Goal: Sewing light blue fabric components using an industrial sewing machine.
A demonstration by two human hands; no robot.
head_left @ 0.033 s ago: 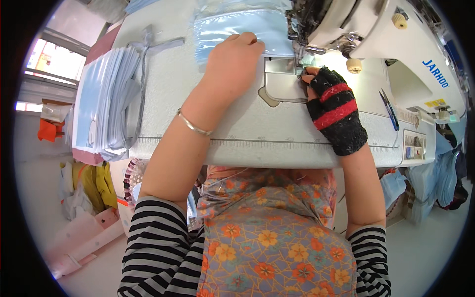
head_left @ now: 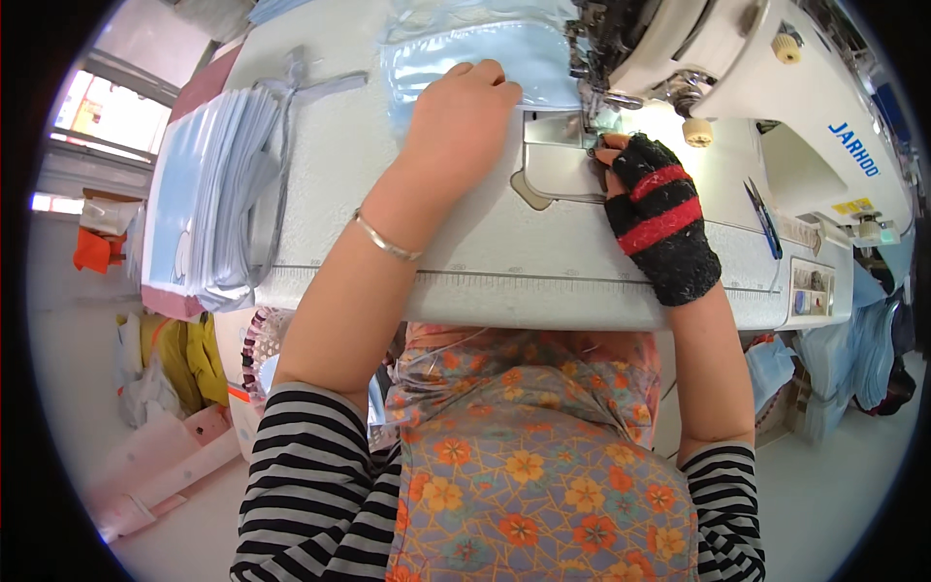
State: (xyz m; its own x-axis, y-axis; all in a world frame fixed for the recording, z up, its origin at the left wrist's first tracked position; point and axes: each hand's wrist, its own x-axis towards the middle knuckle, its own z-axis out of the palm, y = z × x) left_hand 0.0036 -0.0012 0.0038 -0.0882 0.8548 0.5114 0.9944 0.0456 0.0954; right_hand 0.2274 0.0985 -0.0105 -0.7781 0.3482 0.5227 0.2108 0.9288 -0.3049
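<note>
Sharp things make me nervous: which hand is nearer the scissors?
Right. The right hand is left of the scissors, apart from them; the left hand is farther left, on the blue material.

Single head-worn fisheye view: taken from close above the near side of the sewing machine [head_left: 815,92], facing downward, coverage extending well left of it.

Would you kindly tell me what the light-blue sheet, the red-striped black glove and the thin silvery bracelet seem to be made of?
Light-blue sheet: probably plastic film or coated fabric, glossy, given its bright highlights. Red-striped black fingerless glove: likely knitted yarn, matte and fuzzy, with stray fibres. Thin silvery bracelet: apparently polished metal, judging by its sheen.
</note>
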